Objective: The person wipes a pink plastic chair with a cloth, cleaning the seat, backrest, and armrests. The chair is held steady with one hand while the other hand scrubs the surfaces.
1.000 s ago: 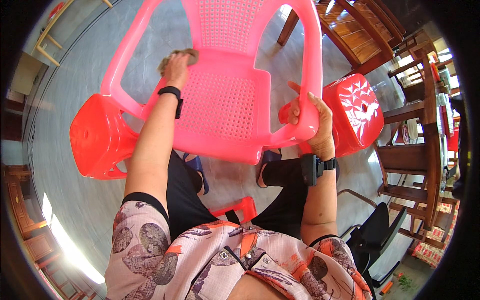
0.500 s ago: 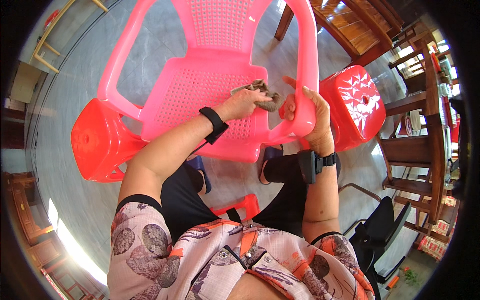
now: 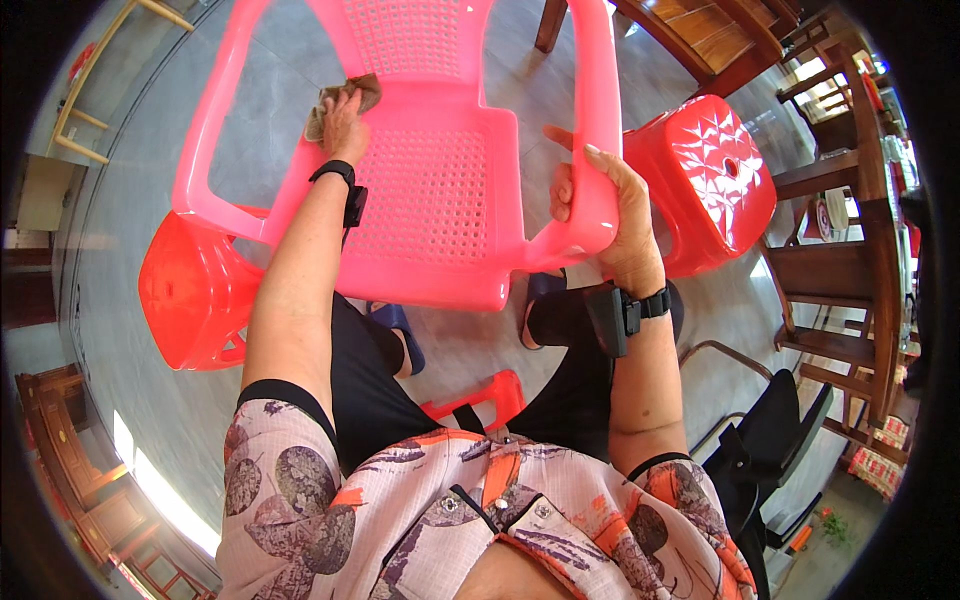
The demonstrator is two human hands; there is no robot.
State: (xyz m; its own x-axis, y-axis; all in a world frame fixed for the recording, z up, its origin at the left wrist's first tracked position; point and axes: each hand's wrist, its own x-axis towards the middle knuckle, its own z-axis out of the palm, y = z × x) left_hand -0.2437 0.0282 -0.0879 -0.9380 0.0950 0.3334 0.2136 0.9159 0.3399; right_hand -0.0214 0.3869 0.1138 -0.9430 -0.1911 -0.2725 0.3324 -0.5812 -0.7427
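A pink plastic armchair [image 3: 425, 190] with a perforated seat stands in front of me. At the far left corner of its seat, near where the backrest begins, my left hand [image 3: 346, 132] presses a brownish-grey cloth [image 3: 362, 92] against the plastic. Its fingers are closed over the cloth. My right hand [image 3: 622, 205] is wrapped around the front end of the right armrest [image 3: 597, 120], thumb on top and fingers on the inner side. Both wrists wear black bands.
Red plastic stools stand on either side of the chair, one at the left [image 3: 185, 290] and one at the right [image 3: 715, 175]. Wooden furniture [image 3: 850, 270] lines the right side. A black folding chair [image 3: 770, 440] is near my right elbow. Another red stool [image 3: 490, 400] shows between my legs.
My left hand has carried the cloth from the seat's right edge across to its far left corner. The chair has shifted and turned slightly; my right hand keeps its hold on the armrest.
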